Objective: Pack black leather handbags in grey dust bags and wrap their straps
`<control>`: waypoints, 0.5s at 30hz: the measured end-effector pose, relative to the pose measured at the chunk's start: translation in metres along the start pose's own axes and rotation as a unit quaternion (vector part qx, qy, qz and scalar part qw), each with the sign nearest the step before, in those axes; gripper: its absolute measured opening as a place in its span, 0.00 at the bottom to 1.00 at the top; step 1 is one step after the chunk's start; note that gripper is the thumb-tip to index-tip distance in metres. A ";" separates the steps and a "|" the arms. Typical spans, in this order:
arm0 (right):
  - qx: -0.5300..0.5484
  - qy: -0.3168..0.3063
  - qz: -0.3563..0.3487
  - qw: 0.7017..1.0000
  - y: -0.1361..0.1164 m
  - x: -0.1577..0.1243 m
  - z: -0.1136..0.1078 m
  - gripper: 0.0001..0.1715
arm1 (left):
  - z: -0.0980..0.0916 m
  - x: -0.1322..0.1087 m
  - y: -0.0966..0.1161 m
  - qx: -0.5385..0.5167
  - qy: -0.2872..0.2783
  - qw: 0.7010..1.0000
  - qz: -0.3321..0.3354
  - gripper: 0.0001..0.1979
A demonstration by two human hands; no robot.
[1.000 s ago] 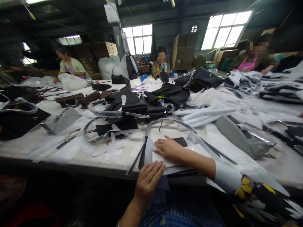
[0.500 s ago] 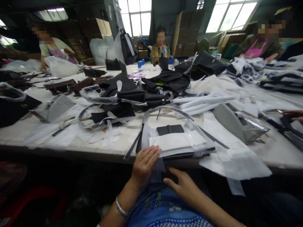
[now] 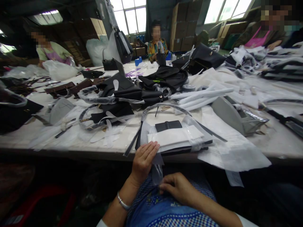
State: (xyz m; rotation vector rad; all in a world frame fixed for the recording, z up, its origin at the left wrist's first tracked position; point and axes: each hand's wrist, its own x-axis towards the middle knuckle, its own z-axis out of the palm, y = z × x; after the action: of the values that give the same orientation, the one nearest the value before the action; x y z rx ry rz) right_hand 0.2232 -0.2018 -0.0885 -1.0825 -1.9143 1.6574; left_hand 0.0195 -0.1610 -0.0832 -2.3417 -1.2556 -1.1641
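A flat dark handbag (image 3: 171, 151) lies at the table's front edge with a plastic-wrapped handle (image 3: 170, 105) arching behind it. Across its top is a folded white sheet (image 3: 176, 136), with a small black flap piece (image 3: 168, 125) just beyond. My left hand (image 3: 144, 161) rests with fingers stretched out on the near left corner of the sheet. A clear plastic strip (image 3: 157, 173) hangs from that corner over the edge toward my lap. At its lower end, my right hand (image 3: 177, 186) is closed with thumb and fingertips pinching it.
A grey bag (image 3: 233, 115) and white wrapping sheets (image 3: 234, 154) lie to the right. Black bags (image 3: 127, 91) and white rolls (image 3: 205, 96) are piled behind. Several people sit or stand around the table (image 3: 82, 146). Below left is a red bin (image 3: 38, 201).
My right hand has moved down and slightly left, its fingers closing on the end of the hanging plastic strip. My left hand stays on the sheet's corner. The camera view has shifted slightly.
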 end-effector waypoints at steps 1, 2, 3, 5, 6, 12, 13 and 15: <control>-0.070 0.006 -0.043 0.997 -0.009 -0.004 -0.006 0.18 | 0.000 -0.001 0.000 -0.001 -0.002 1.000 -0.001 0.26; -0.140 0.031 -0.102 0.984 -0.020 -0.007 -0.013 0.16 | 0.000 -0.001 0.000 -0.004 -0.003 1.000 -0.001 0.26; -0.205 0.075 -0.167 0.962 -0.032 -0.008 -0.021 0.15 | -0.001 -0.001 0.000 -0.006 -0.006 1.000 0.000 0.26; -0.304 0.175 -0.276 0.895 -0.055 -0.003 -0.037 0.13 | 0.000 -0.001 -0.001 -0.009 -0.009 1.000 0.001 0.26; -0.346 0.207 -0.309 0.862 -0.064 0.004 -0.043 0.14 | 0.000 -0.001 -0.001 -0.010 -0.009 1.000 0.002 0.25; -0.506 0.217 -0.326 0.769 -0.061 0.053 -0.060 0.10 | -0.013 0.001 -0.003 -0.058 -0.057 0.997 -0.013 0.29; -0.515 0.216 -0.326 0.763 -0.056 0.057 -0.059 0.08 | -0.019 0.003 -0.002 -0.075 -0.085 0.993 -0.020 0.32; -0.522 0.224 -0.330 0.754 -0.048 0.061 -0.057 0.08 | -0.032 0.009 -0.002 -0.112 -0.148 0.982 -0.035 0.36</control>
State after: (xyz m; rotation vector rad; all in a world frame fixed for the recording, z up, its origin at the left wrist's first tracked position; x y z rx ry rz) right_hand 0.2118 -0.1188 -0.0409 -0.7950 -2.4170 -0.1610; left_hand 0.0037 -0.1723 -0.0560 -2.7391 -1.3727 -1.0552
